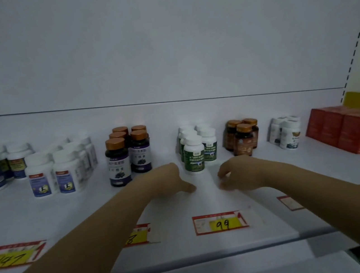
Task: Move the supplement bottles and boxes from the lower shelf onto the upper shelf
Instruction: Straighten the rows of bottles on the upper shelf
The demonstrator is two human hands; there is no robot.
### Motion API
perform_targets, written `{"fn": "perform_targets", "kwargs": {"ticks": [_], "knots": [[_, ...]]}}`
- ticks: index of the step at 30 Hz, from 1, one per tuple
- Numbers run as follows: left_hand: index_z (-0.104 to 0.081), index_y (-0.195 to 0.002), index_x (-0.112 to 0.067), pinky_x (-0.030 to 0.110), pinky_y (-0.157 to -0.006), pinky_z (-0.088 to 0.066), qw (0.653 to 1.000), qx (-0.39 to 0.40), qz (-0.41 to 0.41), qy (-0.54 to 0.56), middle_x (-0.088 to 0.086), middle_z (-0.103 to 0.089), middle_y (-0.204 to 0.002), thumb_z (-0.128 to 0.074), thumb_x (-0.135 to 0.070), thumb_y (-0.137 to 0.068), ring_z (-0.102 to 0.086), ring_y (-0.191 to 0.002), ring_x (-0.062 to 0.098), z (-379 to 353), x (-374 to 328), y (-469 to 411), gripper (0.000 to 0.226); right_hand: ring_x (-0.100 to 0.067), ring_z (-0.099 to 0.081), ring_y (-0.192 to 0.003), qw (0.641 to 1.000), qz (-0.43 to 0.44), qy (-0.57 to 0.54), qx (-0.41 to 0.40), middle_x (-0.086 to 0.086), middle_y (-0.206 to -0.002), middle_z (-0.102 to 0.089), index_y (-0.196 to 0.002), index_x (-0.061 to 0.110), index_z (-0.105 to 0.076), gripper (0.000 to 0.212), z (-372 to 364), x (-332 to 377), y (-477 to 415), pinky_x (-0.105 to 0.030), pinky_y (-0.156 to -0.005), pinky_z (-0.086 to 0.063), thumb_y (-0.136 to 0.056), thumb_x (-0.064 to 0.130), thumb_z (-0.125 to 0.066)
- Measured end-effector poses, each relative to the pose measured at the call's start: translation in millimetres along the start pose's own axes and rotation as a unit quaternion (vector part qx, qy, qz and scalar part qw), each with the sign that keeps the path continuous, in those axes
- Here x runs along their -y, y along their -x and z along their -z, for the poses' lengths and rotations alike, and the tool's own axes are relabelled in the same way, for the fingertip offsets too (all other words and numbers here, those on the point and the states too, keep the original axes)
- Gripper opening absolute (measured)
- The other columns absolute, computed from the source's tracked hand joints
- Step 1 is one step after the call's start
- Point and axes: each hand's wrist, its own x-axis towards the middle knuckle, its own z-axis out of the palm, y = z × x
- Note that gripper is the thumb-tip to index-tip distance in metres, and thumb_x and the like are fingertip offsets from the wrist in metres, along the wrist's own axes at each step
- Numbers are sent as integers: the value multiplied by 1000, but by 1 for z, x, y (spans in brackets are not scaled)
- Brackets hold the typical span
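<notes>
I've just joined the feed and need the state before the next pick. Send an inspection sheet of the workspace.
Surface: white shelf, dimly lit.
Job's things: upright groups in a row: blue-labelled white bottles, purple-labelled bottles, green-labelled bottles, amber bottles; red boxes at far right.
Clutter: price tags along the front edge; one reads 99.
Hands: left hand and right hand hold nothing, low in front of the green-labelled bottles; contact with the shelf unclear.
Cables: nothing seen.
Surroundings: white back panel; slotted upright at right.
</notes>
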Motion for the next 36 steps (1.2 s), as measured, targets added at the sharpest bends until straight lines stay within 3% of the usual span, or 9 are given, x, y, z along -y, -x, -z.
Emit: {"fn": "perform_targets", "kwargs": {"ticks": [4, 9, 15, 36], "knots": [[-22, -146, -7, 30, -97, -40, 998, -27, 27, 49, 9, -35, -149, -61, -56, -80, -42, -130, 23, -5, -11, -18, 90, -23, -53, -118, 997, -13, -53, -52, -10, -132, -55, -134, 6, -46, 49, -2, -32, -30, -30, -97, -45, -93, 33, -51], [-20, -148, -11, 30, -104, -36, 991, -64, 50, 103, 6, -32, -152, -69, -47, -78, -40, -134, 22, -8, -21, -31, 92, -27, -53, -117, 989, -4, -98, -107, -14, -133, -53, -136, 4, -39, 47, -3, -39, -59, -29, -90, -45, -97, 27, -48], [-40, -139, -18, 19, -89, -31, 989, -64, -3, 130, 4, -50, -140, -65, -27, -86, -50, -123, 20, -12, -32, -37, 59, -32, -54, -115, 988, 47, -74, -124, -17, -130, -53, -128, 1, -45, 34, -11, -36, -66, -40, -102, -42, -100, 18, -32], [-41, -138, -17, 19, -90, -31, 989, -43, -39, 134, 4, -51, -138, -63, -28, -88, -50, -121, 19, -12, -23, -44, 55, -31, -58, -105, 987, 36, -82, -137, -15, -116, -59, -115, 3, -53, 26, -14, -35, -73, -41, -93, -48, -98, 15, -37]]}}
